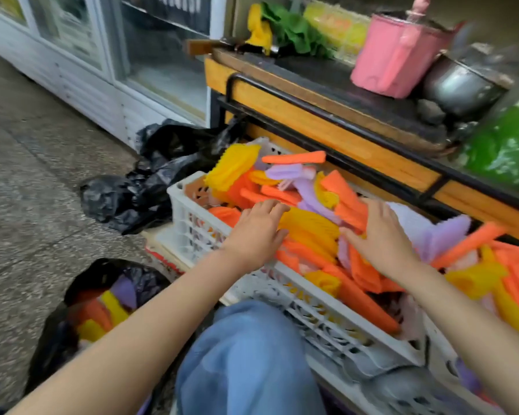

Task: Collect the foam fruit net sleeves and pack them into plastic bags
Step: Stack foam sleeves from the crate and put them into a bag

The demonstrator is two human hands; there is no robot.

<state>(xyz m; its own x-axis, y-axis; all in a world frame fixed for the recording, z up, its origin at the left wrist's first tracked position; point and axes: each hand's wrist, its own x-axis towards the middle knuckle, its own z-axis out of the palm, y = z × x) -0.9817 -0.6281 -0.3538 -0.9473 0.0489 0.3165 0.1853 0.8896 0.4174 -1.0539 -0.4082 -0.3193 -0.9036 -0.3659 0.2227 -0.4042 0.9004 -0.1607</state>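
Gathering sleeves [309, 226] from the crate [198, 235] at centre, left hand [258, 232] and right hand [378, 235] lie spread on the heap, gripping nothing; next they must bunch some and carry them to the bag [51, 339] lower left.

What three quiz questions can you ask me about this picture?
1. True or false: the black bag by the knee has sleeves in it.
2. What colour is the crate? A white, B blue, C red.
3. How many hands reach into the crate?

Key: 1 true. 2 A. 3 two, the left hand and the right hand.
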